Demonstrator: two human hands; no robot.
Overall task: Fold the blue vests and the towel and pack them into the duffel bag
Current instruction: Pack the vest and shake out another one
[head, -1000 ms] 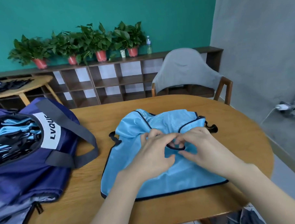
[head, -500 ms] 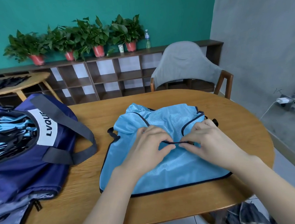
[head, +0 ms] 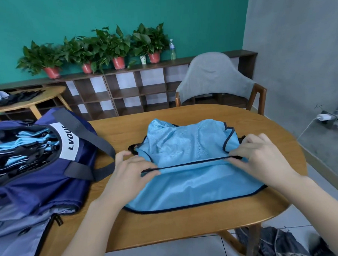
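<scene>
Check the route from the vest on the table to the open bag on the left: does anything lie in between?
Nothing solid. Both hands, left hand and right hand, pinch the vest. Between it and the bag lies bare table; only the bag's grey strap drapes there, beside the opening.

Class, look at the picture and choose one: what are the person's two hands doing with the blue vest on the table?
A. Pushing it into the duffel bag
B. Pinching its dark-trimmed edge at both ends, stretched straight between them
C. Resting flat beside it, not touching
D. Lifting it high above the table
B: the left hand and right hand each pinch the dark trim of the blue vest, pulled into a straight line across it on the table.
</scene>
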